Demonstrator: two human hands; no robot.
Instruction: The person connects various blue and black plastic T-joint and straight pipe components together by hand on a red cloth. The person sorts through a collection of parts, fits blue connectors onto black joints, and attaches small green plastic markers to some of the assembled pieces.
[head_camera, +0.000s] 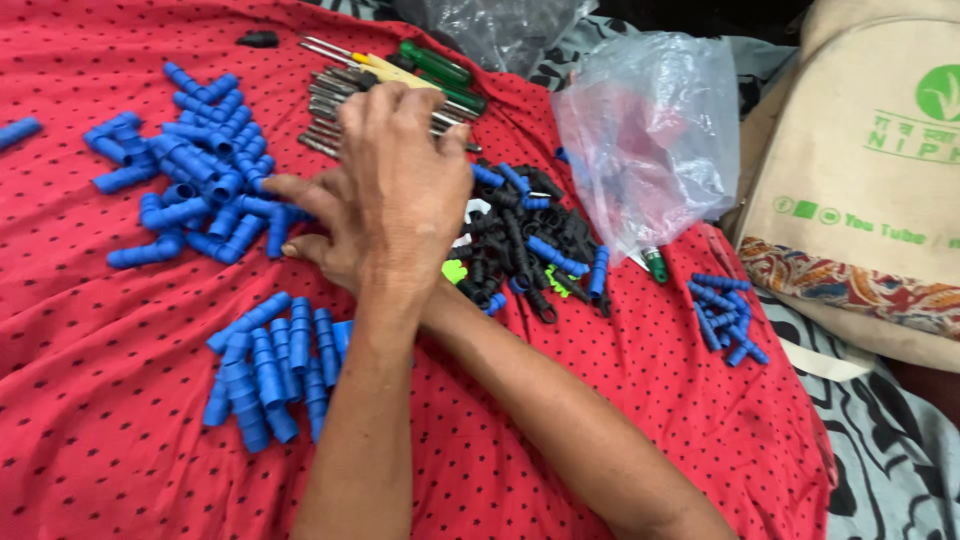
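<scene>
Crossing over the red dotted cloth (600, 420), the left hand (405, 190) covers the right hand (320, 225), grips unreadable, beside blue elbow fittings (200, 180): judged light, rigid, smooth plastic, best pinched across one sleeve end.

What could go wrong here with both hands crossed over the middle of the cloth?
1. The left hand hides the right hand, so a grab under it is blind.
2. Either forearm may sweep the row of blue sleeves out of order.
3. The black parts pile already holds blue pieces; more could mix in.
</scene>
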